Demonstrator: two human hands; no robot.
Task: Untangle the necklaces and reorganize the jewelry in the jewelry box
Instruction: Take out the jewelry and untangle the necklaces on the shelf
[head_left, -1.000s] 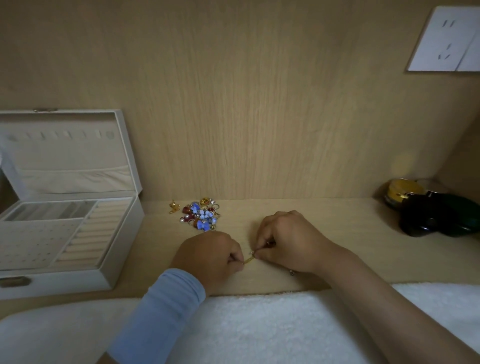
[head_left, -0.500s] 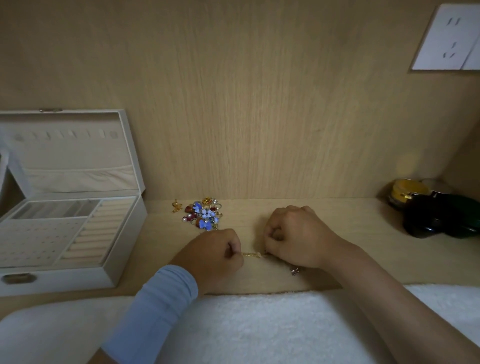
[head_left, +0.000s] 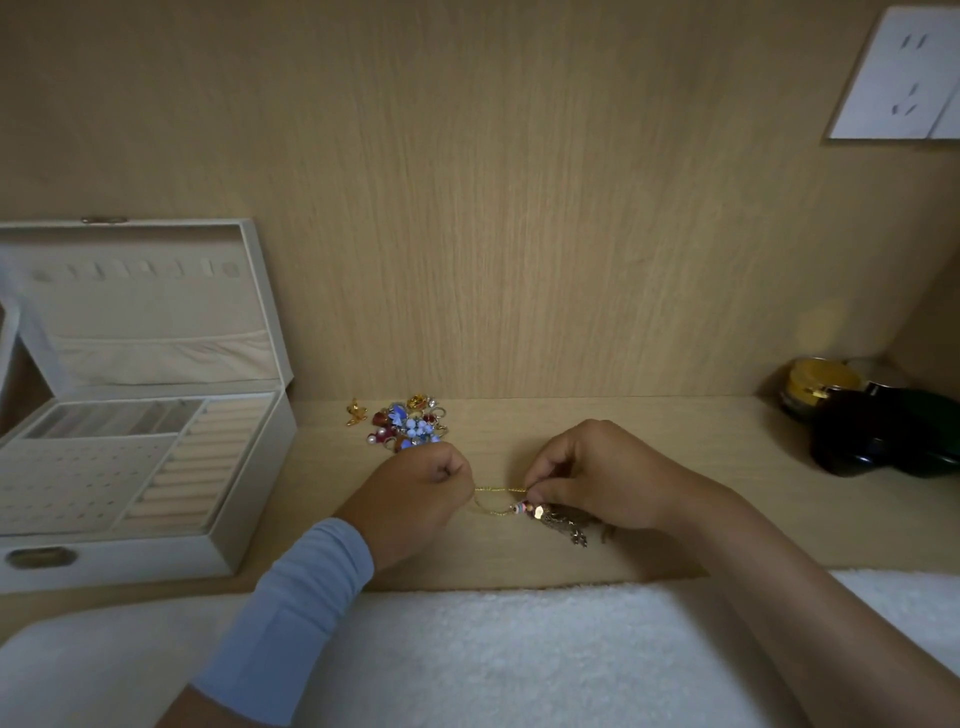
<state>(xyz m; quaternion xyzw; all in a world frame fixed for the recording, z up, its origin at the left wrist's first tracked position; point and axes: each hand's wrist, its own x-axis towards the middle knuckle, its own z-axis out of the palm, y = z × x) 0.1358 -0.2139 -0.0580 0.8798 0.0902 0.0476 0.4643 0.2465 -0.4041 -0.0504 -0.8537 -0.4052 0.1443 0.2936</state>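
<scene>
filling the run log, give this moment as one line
phase: untangling | left hand: pinches gold chain | right hand: pinches gold chain near tassel pendant | jewelry box: lid open | loose jewelry pile: behind left hand

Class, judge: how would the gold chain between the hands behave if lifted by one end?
Probably floppy: the gold chain loops slackly between left hand and right hand. Likely swings, since a beaded tassel weights one end.

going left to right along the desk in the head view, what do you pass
jewelry box → left hand → gold chain, held by both hands → right hand → dark jars. The loose jewelry pile overlaps the left hand's span, so it is left out.
</scene>
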